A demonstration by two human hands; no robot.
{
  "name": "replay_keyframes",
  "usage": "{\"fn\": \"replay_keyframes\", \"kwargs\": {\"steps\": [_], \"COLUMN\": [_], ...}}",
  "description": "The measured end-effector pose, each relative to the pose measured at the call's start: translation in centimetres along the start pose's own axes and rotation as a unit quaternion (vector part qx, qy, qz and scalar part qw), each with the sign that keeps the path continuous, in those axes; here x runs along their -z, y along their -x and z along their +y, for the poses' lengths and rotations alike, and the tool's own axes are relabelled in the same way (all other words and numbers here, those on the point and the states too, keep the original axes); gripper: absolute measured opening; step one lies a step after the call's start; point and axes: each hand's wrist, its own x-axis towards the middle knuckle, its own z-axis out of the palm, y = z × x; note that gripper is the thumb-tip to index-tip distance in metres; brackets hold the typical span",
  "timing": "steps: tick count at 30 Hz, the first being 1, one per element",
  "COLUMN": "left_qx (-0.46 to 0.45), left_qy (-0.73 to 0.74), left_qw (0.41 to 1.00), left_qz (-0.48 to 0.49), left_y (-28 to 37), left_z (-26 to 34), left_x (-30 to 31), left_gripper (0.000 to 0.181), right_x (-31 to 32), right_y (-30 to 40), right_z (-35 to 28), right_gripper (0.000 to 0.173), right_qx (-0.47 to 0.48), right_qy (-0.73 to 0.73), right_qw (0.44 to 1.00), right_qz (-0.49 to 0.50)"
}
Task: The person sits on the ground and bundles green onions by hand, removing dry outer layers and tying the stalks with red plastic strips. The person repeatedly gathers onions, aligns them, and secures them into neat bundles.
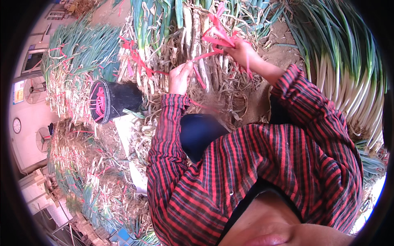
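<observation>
A bundle of unpeeled green onions with dry outer leaves [195,33] lies before me, its roots towards my knees. My left hand [180,77] pinches a strip of red plastic twine [204,56] between thumb and fingers, above the pale stalks. The strip runs across to my right hand [240,52], whose fingers are closed on a loose tangle of the same pink-red twine [218,29]. One short end hangs beside my left hand over the stalks. More red twine [137,57] crosses the stalks to the left.
A black plastic bucket [123,98] holding pink strips lies tipped at the left. Cleaned green onions with white stalks [344,80] are piled at the right. Tied bundles [83,55] and dry leaf litter cover much of the left. Two fans [34,89] and a clock [17,125] are farther off.
</observation>
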Motion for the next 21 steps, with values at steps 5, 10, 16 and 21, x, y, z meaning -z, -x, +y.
{"fn": "replay_keyframes", "kwargs": {"steps": [5, 10, 16, 21], "left_qx": [0.042, 0.062, 0.153, -0.036], "left_qy": [-0.053, 0.234, 0.257, -0.111], "left_qw": [0.998, 0.97, 0.939, 0.991], "left_qz": [0.013, -0.023, 0.171, 0.072], "left_y": [-1.2, -4.1, -6.9, -9.4], "left_z": [1.3, -0.8, -5.8, -10.4], "left_x": [-1.3, -0.8, 1.5, 0.0], "left_gripper": [0.029, 0.038, 0.023, 0.023], "right_x": [-6.4, -10.2, -9.7, -9.2], "right_y": [-4.1, -5.9, -6.4, -5.9], "right_z": [1.5, 2.7, 2.8, 2.0], "right_gripper": [0.026, 0.028, 0.019, 0.02], "right_qx": [0.019, -0.099, -0.197, -0.217], "right_qy": [0.026, -0.123, -0.345, -0.349], "right_qw": [0.999, 0.977, 0.91, 0.904], "right_qz": [-0.02, -0.144, -0.12, -0.115]}}
